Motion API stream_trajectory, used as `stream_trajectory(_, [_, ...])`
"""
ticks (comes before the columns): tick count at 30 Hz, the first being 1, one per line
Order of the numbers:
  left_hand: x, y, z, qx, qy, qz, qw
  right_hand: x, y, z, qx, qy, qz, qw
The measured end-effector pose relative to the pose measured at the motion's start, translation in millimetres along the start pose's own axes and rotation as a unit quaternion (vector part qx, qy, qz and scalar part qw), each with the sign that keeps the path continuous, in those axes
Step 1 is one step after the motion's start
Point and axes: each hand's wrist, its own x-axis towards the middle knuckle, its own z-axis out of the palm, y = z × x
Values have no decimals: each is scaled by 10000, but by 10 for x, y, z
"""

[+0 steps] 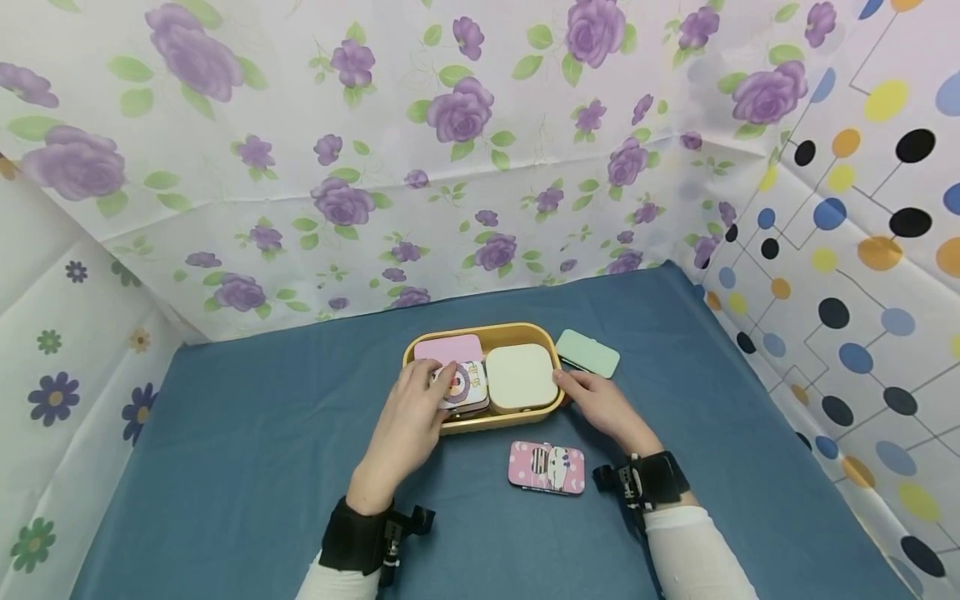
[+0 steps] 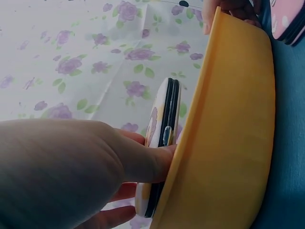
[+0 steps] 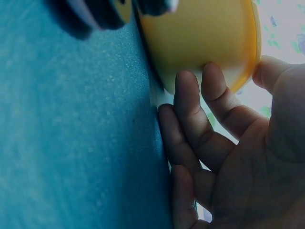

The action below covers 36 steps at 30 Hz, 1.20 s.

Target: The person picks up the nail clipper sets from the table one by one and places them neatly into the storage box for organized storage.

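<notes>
My left hand (image 1: 405, 412) holds a small white hinged tin (image 1: 472, 385) with a round animal picture on its lid, at the left part of a yellow oblong basket (image 1: 491, 423). In the left wrist view the tin (image 2: 163, 114) rises above the basket's rim, thumb on the near side and fingers on the far side. My right hand (image 1: 603, 406) holds the basket's right end, thumb at the rim and fingertips (image 3: 213, 78) against the outer wall. Inside the basket are a cream square tin (image 1: 521, 379) on the right and a lilac tin (image 1: 448, 347) behind the white one.
A mint green tin (image 1: 589, 354) lies on the blue cloth (image 1: 285, 467) just right of the basket. Nearer me lies a pink tin (image 1: 546, 468) with a cartoon picture, between my forearms. Patterned sheets (image 1: 465, 167) stand behind and at both sides.
</notes>
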Motion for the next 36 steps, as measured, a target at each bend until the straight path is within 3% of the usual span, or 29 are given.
stream_trajectory(11, [-21,-25,28,-78,-216,-185,9996,-2,-7,3,-41,19,9,10000])
stream_trajectory(31, [-18,-24,27,103,-384,-99,9992,-6,0,-1,-114,9,-16,9999])
stream_trajectory(36, [-16,-26,22,-125,-486,-308,9983,0,7,-4,-72,8,14,10000])
